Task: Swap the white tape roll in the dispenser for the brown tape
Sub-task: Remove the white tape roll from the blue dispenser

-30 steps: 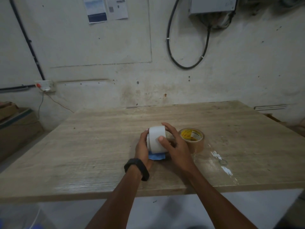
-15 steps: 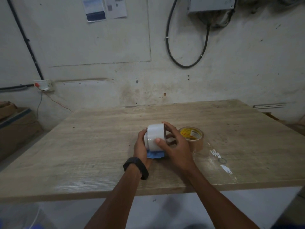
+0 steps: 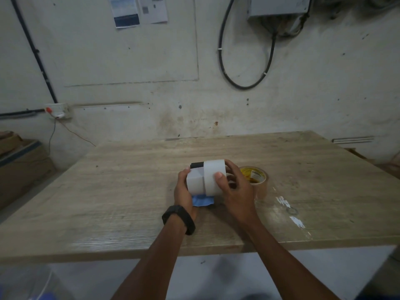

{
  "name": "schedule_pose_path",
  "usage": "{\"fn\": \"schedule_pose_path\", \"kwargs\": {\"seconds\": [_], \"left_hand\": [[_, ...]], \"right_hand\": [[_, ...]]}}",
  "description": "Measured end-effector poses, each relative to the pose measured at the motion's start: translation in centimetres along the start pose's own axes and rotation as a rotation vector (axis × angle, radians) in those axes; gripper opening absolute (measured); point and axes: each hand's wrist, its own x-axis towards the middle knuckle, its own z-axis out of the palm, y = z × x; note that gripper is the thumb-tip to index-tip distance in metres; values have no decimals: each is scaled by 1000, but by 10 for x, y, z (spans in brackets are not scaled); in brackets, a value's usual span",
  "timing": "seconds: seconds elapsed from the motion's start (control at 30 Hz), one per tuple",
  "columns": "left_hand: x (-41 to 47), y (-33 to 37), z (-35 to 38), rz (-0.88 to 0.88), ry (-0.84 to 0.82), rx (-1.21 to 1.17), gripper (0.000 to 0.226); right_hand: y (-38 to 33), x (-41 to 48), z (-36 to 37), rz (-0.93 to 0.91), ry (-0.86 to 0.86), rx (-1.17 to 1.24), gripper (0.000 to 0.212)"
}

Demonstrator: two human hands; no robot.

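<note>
The white tape roll [image 3: 213, 179] stands on edge at the middle of the wooden table [image 3: 121, 191]. My right hand [image 3: 234, 189] grips it, thumb on its face and fingers over the far side. To its left is the dispenser [image 3: 194, 180], a white block with a black part on top and a blue handle [image 3: 202, 200] below. My left hand [image 3: 184, 191] holds the dispenser from the left. The roll sits partly off the dispenser, toward the right. The brown tape [image 3: 256, 180], with a yellow label in its core, lies flat just right of my right hand.
White paint marks and a small ring mark [image 3: 292, 211] lie on the table right of the hands. Cardboard boxes [image 3: 19, 161] stand at the left. A wall with a socket [image 3: 57, 109] and a black cable [image 3: 244, 83] rises behind the table.
The white roll has slid to the right, off the dispenser, baring the dispenser's white body and black top. Both hands stayed in place around them.
</note>
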Motion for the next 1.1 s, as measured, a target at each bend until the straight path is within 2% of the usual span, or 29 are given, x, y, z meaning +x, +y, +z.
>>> {"fn": "schedule_pose_path", "kwargs": {"seconds": [0.13,0.17,0.27,0.37,0.47,0.53,0.63,0.77,0.8,0.9,0.93,1.03,1.1], "left_hand": [[1,2,0,13,23,-6,74],[2,2,0,12,22,-21,74],[4,0,-1,29,4,-45,53],[4,-1,-1,20,10,-39,63],[1,1,1,16,43,-54,56],[-1,2,2,12,55,-44,53],[1,1,0,17,48,-12,49],[5,-2,-4,18,51,-13,74],[7,-3,-4,16,40,-26,74],[6,-1,-3,24,44,-25,50],[5,-1,-2,25,46,-22,48],[0,0,2,16,36,-35,57],[-2,1,4,9,29,-45,72]], "right_hand": [[-1,-1,0,24,15,32,51],[-2,-2,0,26,26,48,53],[-6,-3,-1,4,73,81,48],[-10,-5,-2,-17,66,78,44],[-9,-7,-5,-23,21,188,40],[-6,-7,-9,-41,4,280,52],[-7,-8,-12,-43,7,264,64],[-7,-8,-9,-13,54,280,63],[-8,-9,-9,-5,64,288,63],[-8,-9,-9,23,59,312,63],[-8,-9,-9,28,56,313,63],[-10,-9,-9,28,55,315,67],[-12,-9,-9,26,57,313,70]]}}
